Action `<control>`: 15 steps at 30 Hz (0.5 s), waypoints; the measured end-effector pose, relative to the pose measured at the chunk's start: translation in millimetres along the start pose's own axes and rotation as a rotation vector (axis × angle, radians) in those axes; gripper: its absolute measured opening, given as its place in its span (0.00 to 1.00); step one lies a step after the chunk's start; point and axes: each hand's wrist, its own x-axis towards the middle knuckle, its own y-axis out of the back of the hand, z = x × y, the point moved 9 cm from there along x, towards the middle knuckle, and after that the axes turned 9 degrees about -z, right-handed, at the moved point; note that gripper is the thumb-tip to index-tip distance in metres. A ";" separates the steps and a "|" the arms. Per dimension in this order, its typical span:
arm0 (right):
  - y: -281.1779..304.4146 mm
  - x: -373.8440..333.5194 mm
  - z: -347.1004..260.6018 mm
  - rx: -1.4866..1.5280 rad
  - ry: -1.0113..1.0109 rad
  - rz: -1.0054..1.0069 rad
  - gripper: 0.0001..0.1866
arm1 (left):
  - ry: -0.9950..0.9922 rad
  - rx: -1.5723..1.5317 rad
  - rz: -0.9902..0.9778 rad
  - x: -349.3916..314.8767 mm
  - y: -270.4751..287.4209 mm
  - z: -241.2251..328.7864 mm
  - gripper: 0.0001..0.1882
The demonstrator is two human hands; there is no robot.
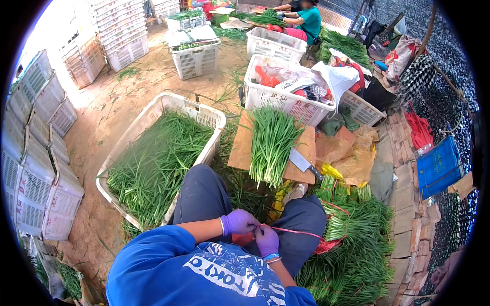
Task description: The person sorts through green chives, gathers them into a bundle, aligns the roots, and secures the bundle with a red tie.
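My left hand (238, 222) and my right hand (267, 241), both in purple gloves, are close together above my lap. Their fingers are pinched on a thin red tie string (301, 233), which trails right across my knee toward a red tangle of string. In front of my knees, a loose bunch of garlic chives (273, 143) lies on a wooden board (239, 149), pale stem ends toward me. A cleaver (299, 160) rests on the board's right side, its dark handle over the edge. Neither hand touches the chives.
Left of my knees stands a white plastic crate (218, 121) of loose chives. Tied chive bundles (352, 255) are piled at my right. Beyond the board, another crate (275, 100) holds bags and cloth. Stacked crates (38, 188) line the far left. A person in green (309, 23) works at the back.
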 end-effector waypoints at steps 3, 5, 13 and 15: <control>-2.6 -0.8 6.3 0.000 0.030 0.014 0.10 | -0.004 0.014 -0.026 1.0 0.6 6.2 0.13; -3.6 -0.9 4.4 -0.014 0.026 0.002 0.10 | 0.018 -0.025 -0.022 0.7 -4.3 -2.5 0.13; 3.7 -2.3 -2.2 0.094 0.023 0.025 0.10 | 0.190 -0.051 -0.021 0.9 0.0 -9.6 0.12; 10.4 -3.1 -0.3 0.232 0.024 0.098 0.10 | 0.291 -0.009 -0.045 0.9 7.4 -8.3 0.13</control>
